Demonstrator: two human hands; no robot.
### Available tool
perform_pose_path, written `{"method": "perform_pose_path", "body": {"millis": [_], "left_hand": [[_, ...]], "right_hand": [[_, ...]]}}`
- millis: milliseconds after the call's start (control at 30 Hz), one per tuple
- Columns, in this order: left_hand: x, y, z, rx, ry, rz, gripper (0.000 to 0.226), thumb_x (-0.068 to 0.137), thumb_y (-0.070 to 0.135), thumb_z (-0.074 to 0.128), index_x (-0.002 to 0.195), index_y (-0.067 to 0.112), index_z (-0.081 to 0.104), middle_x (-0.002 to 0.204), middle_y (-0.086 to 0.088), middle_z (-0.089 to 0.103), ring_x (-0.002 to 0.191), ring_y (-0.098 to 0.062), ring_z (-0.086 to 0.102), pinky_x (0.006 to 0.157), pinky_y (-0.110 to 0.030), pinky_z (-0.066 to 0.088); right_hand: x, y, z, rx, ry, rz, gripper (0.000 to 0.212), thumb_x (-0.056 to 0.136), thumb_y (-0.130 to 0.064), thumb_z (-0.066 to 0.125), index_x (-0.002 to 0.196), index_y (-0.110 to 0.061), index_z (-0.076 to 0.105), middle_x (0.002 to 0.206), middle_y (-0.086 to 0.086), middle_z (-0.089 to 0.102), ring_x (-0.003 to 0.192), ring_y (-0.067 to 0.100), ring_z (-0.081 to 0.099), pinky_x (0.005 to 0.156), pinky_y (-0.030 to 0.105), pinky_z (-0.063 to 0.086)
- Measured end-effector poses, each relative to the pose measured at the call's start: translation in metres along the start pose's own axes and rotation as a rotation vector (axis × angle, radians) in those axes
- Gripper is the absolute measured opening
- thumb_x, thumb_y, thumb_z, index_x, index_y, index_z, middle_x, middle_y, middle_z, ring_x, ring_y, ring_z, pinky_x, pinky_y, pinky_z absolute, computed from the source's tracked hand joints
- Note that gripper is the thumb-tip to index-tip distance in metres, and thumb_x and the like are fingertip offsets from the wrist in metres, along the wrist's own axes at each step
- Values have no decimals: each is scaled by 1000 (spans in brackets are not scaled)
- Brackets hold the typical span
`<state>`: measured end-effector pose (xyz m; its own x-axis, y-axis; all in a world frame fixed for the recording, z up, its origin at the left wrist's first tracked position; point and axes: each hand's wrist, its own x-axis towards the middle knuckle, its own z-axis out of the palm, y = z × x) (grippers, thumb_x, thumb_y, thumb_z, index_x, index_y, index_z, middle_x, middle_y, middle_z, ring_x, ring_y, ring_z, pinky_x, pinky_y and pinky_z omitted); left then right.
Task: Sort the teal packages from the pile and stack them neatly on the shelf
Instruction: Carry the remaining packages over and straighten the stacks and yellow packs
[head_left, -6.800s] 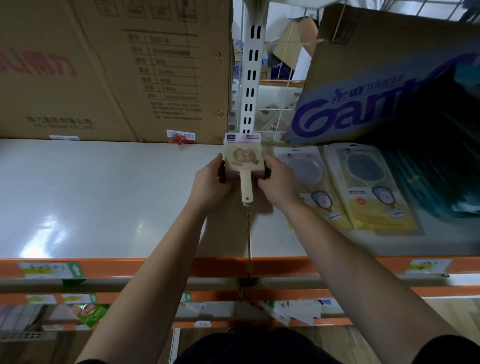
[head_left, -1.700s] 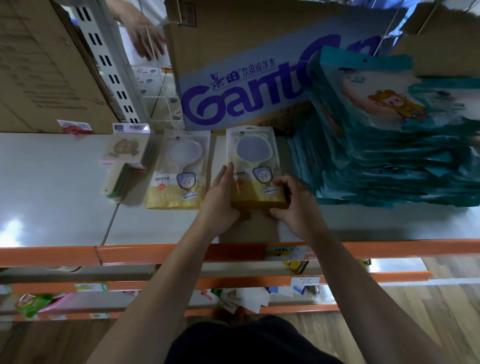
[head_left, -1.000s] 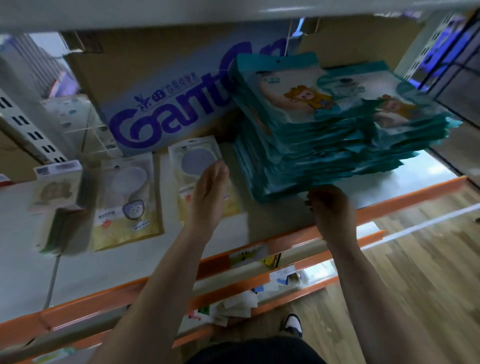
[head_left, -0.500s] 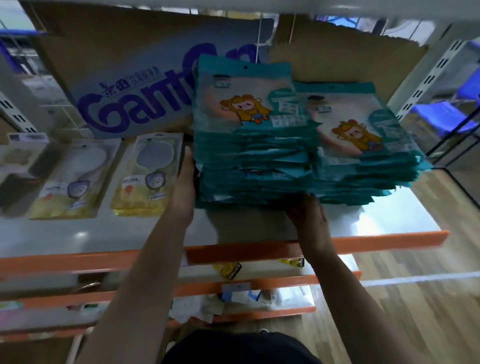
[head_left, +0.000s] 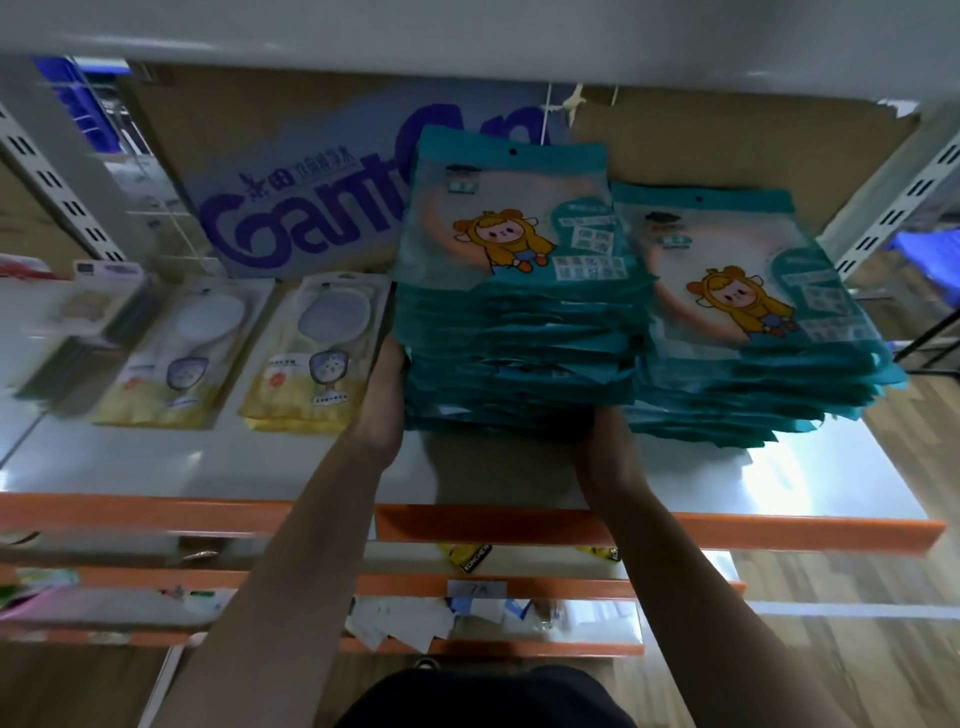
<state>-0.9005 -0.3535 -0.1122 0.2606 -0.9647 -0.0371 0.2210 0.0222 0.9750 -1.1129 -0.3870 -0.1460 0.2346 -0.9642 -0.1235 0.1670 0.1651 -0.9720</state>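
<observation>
Most of the sorting is judged done. A taller teal stack (head_left: 514, 332) is seen standing on the shelf (head_left: 779, 483), and a lower teal stack (head_left: 753, 332) is set just to its right, touching it or nearly so. Behind the taller stack a printed cardboard box (head_left: 311, 208) is stood, and to its left two yellow packages (head_left: 306, 364) are laid flat, kept apart from the teal ones.

The left hand (head_left: 387, 395) is laid flat against the left side of the taller stack, its fingers straight and nothing gripped. The right hand (head_left: 605, 457) is placed at the stack's lower front edge; its fingers are hidden under the packages, so it cannot be told whether anything is held.

The step in hand is judged to be squaring. The front edges of both stacks are seen to be ragged, and the lower one is fanned out to the right, so neat stacking is not yet finished. No loose pile is shown, and whether more teal packages are left to sort cannot be told.
</observation>
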Motion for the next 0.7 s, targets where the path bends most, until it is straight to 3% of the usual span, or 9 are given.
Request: {"method": "perform_pose_path", "body": {"millis": [100,200,267,333,467,567,700], "left_hand": [[0,2,-5,-56,7,-6,49,94,49,30,121,23,62,119,-3,69,113,-25,63,81,-34,56],[0,7,-9,-92,-41,18,49,96,43,29,123,17,60,120,-6,67,113,-25,63,81,-33,56],[1,10,-11,-102,-57,35,47,103,35,24,129,13,56,123,-7,66,115,-25,62,84,-33,55],[4,16,-14,-117,-42,27,44,105,34,24,123,19,62,120,-3,69,114,-22,63,85,-33,53],[12,30,-16,-144,-87,-15,49,102,48,26,111,34,72,118,3,70,112,-17,64,82,-29,55],[15,33,-14,-176,-91,-47,52,101,54,26,117,32,70,127,1,66,119,-19,61,85,-29,55],[15,27,-13,-150,-84,-41,58,98,59,25,126,25,64,130,-5,63,121,-24,59,96,-42,49]], "right_hand": [[1,4,5,-100,37,35,72,81,-70,42,130,-19,57,131,4,60,121,17,55,102,42,45],[2,1,9,-158,49,-12,60,82,-60,42,124,-21,61,126,1,62,115,13,58,92,31,45],[3,-1,11,-167,75,-30,55,93,-53,39,130,-16,56,133,7,57,121,19,53,98,34,44],[3,-5,14,13,72,-49,53,102,-44,31,138,-9,49,136,13,55,127,25,50,109,46,39],[3,-23,18,400,67,-71,54,101,-44,27,141,-14,47,137,11,57,130,28,49,108,46,38],[6,-29,19,305,54,-70,52,103,-45,24,137,-16,51,132,8,61,127,26,52,106,46,42],[10,-25,22,49,105,7,49,105,-44,20,135,-20,50,131,3,59,123,18,53,111,47,37]]}}
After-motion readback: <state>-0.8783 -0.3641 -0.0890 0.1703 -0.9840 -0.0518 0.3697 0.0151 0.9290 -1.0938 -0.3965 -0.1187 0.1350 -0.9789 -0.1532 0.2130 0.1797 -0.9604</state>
